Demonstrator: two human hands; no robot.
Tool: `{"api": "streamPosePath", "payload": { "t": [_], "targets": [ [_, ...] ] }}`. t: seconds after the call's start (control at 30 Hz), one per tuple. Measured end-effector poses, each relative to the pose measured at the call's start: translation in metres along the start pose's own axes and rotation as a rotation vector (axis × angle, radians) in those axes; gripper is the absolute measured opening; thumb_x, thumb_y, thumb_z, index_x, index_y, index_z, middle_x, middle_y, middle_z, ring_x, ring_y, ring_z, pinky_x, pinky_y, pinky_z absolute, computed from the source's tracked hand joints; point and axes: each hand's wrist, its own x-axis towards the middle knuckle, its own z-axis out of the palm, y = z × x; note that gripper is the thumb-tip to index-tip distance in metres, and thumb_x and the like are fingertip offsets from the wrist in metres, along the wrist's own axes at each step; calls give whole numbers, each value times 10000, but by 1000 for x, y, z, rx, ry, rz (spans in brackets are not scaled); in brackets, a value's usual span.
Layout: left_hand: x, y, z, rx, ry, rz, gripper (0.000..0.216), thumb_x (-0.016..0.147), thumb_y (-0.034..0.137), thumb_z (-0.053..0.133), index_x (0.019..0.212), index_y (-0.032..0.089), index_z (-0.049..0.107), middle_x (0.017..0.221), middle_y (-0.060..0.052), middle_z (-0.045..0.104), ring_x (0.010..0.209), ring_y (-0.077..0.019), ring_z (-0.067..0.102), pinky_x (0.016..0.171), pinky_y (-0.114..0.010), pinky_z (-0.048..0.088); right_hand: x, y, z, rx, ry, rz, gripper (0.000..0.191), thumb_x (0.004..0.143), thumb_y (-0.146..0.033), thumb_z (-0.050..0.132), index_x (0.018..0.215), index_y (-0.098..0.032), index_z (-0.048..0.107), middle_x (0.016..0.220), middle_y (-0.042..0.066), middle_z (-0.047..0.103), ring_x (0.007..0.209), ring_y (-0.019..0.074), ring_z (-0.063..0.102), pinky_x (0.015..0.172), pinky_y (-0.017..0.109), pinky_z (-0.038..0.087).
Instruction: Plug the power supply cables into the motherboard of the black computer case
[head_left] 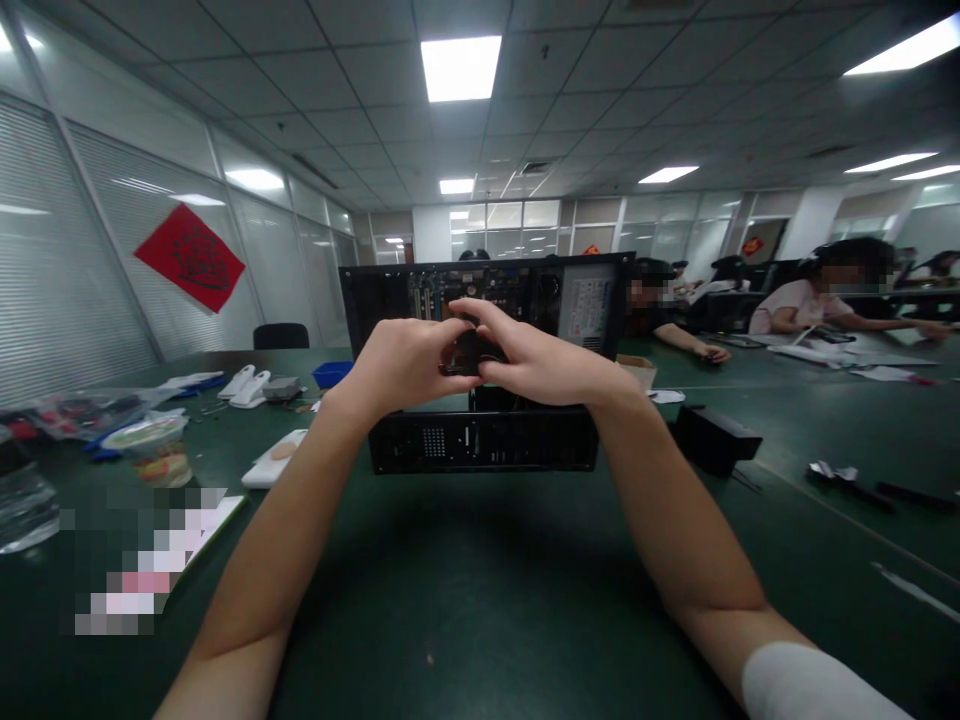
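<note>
A black computer case [487,442] stands on the green table straight ahead, its open side facing me. Inside it show the motherboard [427,295] and, at the upper right, a power supply [585,305] with a label. My left hand [409,362] and my right hand [536,358] meet in front of the case opening, fingers curved toward each other. Between the fingertips is something dark [466,355], too unclear to name. The hands cover the middle of the case's inside.
To the left are a plastic cup [161,450], a water bottle [22,495], a white item [274,460] and a blue tray [330,374]. On the right lie a black box-shaped part [716,440] and dark strips [847,485]. Other people [810,300] sit farther back.
</note>
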Motion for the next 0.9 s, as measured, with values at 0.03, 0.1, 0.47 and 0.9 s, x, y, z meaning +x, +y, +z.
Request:
{"api": "streamPosePath", "payload": {
  "t": [0.03,0.1,0.47,0.9],
  "targets": [
    [0,-1,3,45,-6,-8,386,822,490,753,1062,194,694,831,-57,741,766,-227,690,681,-286,463,1,2,3,-24,4,30,787,812,-126,594,1559,-271,396,1551,83,528,1405,329,538,1199,525,433],
    [0,-5,10,105,-31,-18,390,805,506,759,1012,179,711,841,-85,749,769,-249,697,681,-304,466,5,7,8,-71,-8,86,784,809,-127,598,1559,-243,399,1528,116,554,1363,350,574,1161,538,466],
    [-3,-22,28,55,-36,-19,403,810,530,736,1021,186,722,841,-79,757,769,-239,699,652,-283,438,12,28,13,-47,-47,46,676,840,-182,608,1498,-244,467,1536,102,547,1410,313,536,1183,513,449],
    [8,-10,44,-7,383,-25,270,949,245,604,1217,220,625,1246,-104,651,1166,-244,630,955,-353,543,31,41,11,76,319,60,617,859,-194,581,1470,-245,512,1515,87,561,1403,267,511,1233,496,374]
  ]
}}
